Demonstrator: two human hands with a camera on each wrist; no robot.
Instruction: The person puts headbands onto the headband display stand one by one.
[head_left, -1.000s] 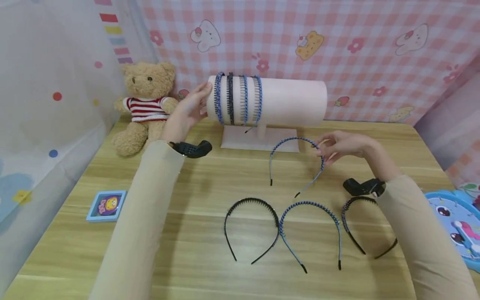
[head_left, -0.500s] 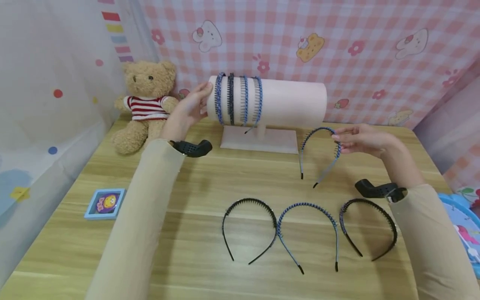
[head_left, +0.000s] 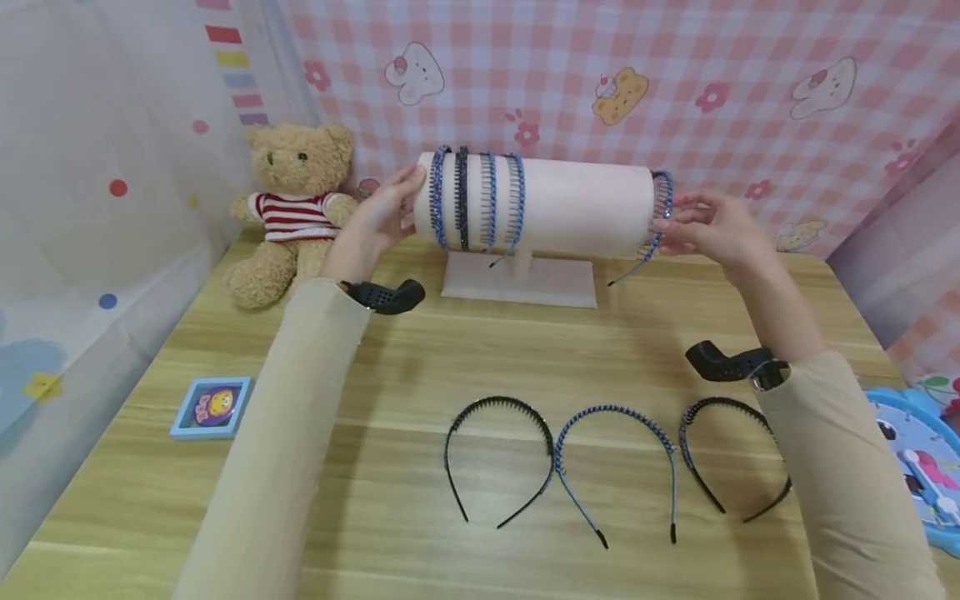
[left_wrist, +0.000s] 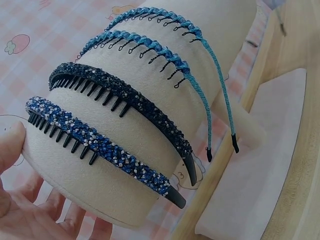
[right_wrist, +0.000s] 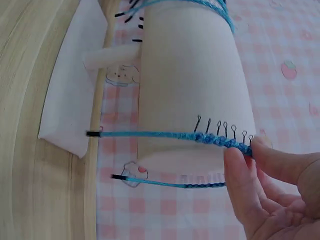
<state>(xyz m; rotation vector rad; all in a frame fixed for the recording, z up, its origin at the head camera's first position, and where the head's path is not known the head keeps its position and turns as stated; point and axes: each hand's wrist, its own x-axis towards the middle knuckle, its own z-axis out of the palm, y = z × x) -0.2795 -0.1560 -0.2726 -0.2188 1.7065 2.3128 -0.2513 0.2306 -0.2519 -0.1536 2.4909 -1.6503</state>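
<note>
My left hand [head_left: 384, 212] grips the left end of a white padded display roll [head_left: 585, 204] on a stand. Side by side near that end sit several toothed headbands: a blue glittery one [left_wrist: 100, 142], a black glittery one [left_wrist: 125, 97] and two with braided blue tops [left_wrist: 145, 40]. At the roll's right end, my right hand [head_left: 712, 225] pinches another blue braided headband [right_wrist: 215, 140] between thumb and fingers. In the right wrist view, one leg of it overlaps the roll and the other shows past the roll's end face.
A black headband [head_left: 498, 400], a blue one [head_left: 615, 408] and a dark glittery one [head_left: 690, 442] lie on the wooden table [head_left: 375, 517]. A teddy bear [head_left: 292, 167] sits at the back left. A small blue frame [head_left: 210, 408] and a blue toy [head_left: 922, 467] flank my arms.
My right hand has carried the blue headband from over the table to the right, then up to the roll's right end. The left hand stays on the roll.
</note>
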